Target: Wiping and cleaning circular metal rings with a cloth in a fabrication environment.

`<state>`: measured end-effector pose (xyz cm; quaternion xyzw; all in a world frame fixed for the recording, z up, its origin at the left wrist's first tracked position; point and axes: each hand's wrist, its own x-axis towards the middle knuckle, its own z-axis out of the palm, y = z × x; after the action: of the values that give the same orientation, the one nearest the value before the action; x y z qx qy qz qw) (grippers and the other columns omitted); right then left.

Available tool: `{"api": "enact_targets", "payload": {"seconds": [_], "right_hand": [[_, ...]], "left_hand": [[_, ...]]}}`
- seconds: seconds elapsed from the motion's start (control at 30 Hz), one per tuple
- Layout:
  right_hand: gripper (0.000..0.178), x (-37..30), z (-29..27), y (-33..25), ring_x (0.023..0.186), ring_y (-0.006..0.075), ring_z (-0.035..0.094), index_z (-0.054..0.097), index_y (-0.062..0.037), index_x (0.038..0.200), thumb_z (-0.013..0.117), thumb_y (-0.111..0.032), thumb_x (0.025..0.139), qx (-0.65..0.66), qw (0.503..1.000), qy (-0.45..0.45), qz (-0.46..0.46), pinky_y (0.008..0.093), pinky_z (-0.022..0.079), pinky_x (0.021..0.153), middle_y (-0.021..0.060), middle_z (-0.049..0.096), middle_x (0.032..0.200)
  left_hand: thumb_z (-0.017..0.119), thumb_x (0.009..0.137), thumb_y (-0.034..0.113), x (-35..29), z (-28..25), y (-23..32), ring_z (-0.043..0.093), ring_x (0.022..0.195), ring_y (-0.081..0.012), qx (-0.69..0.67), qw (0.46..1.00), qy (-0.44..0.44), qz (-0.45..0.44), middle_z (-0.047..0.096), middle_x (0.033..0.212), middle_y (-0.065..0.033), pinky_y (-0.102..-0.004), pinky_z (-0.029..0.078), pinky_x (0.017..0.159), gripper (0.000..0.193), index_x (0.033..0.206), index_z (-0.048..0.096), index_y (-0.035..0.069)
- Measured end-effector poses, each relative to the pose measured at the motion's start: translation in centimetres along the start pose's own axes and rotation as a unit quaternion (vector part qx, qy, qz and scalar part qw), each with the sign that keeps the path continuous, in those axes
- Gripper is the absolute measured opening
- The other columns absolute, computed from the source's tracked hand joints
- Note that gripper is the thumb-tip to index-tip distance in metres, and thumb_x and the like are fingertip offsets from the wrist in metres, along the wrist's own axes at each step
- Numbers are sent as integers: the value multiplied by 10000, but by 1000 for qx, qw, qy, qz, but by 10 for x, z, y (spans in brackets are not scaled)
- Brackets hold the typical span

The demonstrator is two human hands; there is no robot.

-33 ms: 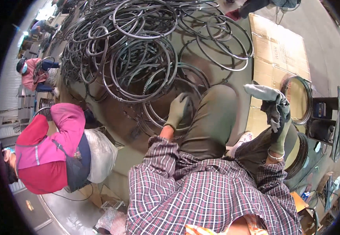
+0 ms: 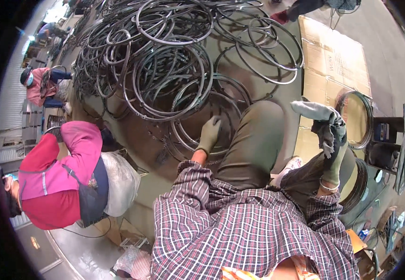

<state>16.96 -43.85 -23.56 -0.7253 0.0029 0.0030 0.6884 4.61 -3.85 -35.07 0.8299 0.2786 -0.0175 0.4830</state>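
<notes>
My left hand (image 2: 209, 134), in a grey-green glove, is held beside my left knee with its fingers curled closed. Whatever may be in it is hidden. Behind and under it, black hoops (image 2: 180, 134) lie on the floor. My right hand (image 2: 337, 140), also gloved, rests over my right leg, closed on a crumpled rag (image 2: 324, 133). The rag's light grey end sticks out to the left, and its darker folds hang round the fingers, covering most of them.
Ahead lies a large heap of black hoops (image 2: 167, 60). A flattened cardboard sheet (image 2: 333, 56) is at the right, with a bundle of hoops (image 2: 368, 121) and a dark crate (image 2: 389, 133) beside it. A co-worker in pink (image 2: 55, 186) sits close at left; another person (image 2: 39, 86) sits farther off.
My left hand's fingers have curled in slightly, and the dark tip at its upper right shows less. My right hand and the rag stay where they were.
</notes>
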Motion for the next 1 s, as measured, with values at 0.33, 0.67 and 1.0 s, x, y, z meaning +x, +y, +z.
{"api": "enact_targets", "payload": {"seconds": [0.33, 0.67, 1.0], "right_hand": [[164, -2, 30, -52, 433, 25, 394, 568, -55, 1085, 490, -188, 1028, 42, 992, -44, 113, 166, 267, 359, -42, 489, 682], [166, -5, 29, -48, 509, -4, 364, 578, -80, 1070, 513, -221, 1013, -5, 993, -83, 80, 165, 246, 424, -78, 459, 712], [162, -3, 24, -38, 477, -1, 379, 576, -82, 1099, 544, -211, 1007, 35, 988, -63, 134, 158, 251, 389, -64, 494, 714]], "left_hand": [[660, 814, 333, -90, 63, -123, 563, 1126, -326, 438, 892, -105, 38, 602, 1172, -108, -485, 477, 911, 283, 1030, 675, 150], [584, 842, 209, -130, 65, -170, 550, 1108, -283, 448, 879, -154, 56, 591, 1102, -77, -451, 460, 909, 224, 1041, 674, 161], [593, 847, 149, -102, 49, -124, 501, 1228, -310, 370, 921, -63, 104, 538, 1295, -66, -458, 421, 1010, 372, 1219, 594, 175]]}}
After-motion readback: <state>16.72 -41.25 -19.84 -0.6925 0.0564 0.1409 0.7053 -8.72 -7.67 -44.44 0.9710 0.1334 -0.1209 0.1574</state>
